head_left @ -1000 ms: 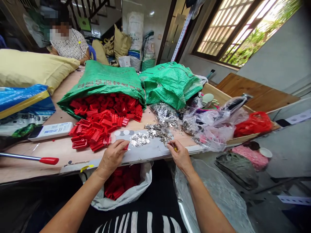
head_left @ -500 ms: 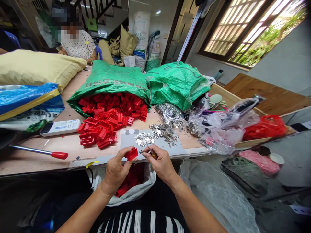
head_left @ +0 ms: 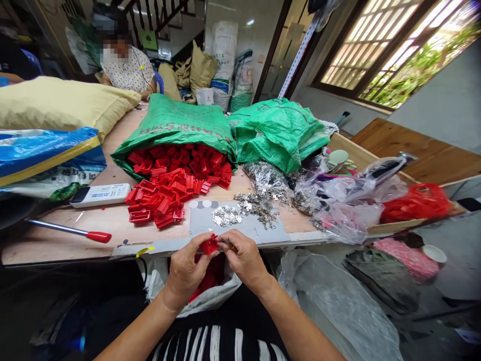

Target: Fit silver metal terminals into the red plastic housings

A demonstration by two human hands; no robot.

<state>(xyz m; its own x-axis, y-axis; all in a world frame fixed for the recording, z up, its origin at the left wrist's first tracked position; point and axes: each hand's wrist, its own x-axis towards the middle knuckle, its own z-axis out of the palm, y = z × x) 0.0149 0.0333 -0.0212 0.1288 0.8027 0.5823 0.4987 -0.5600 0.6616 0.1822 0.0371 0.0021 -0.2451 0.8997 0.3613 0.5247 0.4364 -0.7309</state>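
Between the thumb and fingers of my left hand (head_left: 185, 271) is a small red plastic housing (head_left: 208, 245), held just past the table's front edge. My right hand (head_left: 245, 259) is closed around a thin tool with a yellowish-brown handle (head_left: 232, 246). Its fingertips meet the right side of the housing; whether a metal piece is there too is hidden. Below both hands, a white sack (head_left: 226, 295) holds more red parts (head_left: 210, 281). Small flat silver metal pieces (head_left: 226, 216) lie on a grey sheet (head_left: 199, 223) beyond my hands.
Red housings (head_left: 165, 198) spill from a green sack (head_left: 180, 118). Farther right are another green sack (head_left: 278, 133), a clear bag of metal pieces (head_left: 266, 180) and plastic bags (head_left: 345, 200). A red-tipped lever (head_left: 98, 236) juts in at left. Across the table sits a person (head_left: 128, 67).
My right hand has moved left, bringing the tool tip against the red housing. The small metal piece visible at its fingertips before no longer shows. The view has shifted slightly.
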